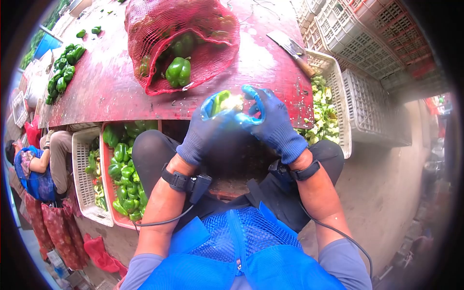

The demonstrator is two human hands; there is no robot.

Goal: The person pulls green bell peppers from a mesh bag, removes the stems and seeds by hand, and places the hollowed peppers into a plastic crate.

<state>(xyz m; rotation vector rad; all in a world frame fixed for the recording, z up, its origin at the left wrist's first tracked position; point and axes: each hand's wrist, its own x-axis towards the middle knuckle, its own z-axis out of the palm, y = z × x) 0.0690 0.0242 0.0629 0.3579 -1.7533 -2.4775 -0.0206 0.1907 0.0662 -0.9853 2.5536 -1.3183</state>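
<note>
My left hand, in a blue work glove, is closed on an opened green bell pepper. A pale, seedy core shows at the pepper's right side, somewhat blurred. Close beside it is my right hand, gloved alike, with thumb and fingers curved apart and nothing plain between them. Both hands are over the near edge of the red table. Beyond them lies a red mesh sack with its mouth towards me, a whole green bell pepper in the opening.
A broad-bladed knife lies at the table's right. Beside it stands a crate of pale scraps. Left of my knees are a red crate of green peppers and a white crate. Another person sits far left; stacked crates stand right.
</note>
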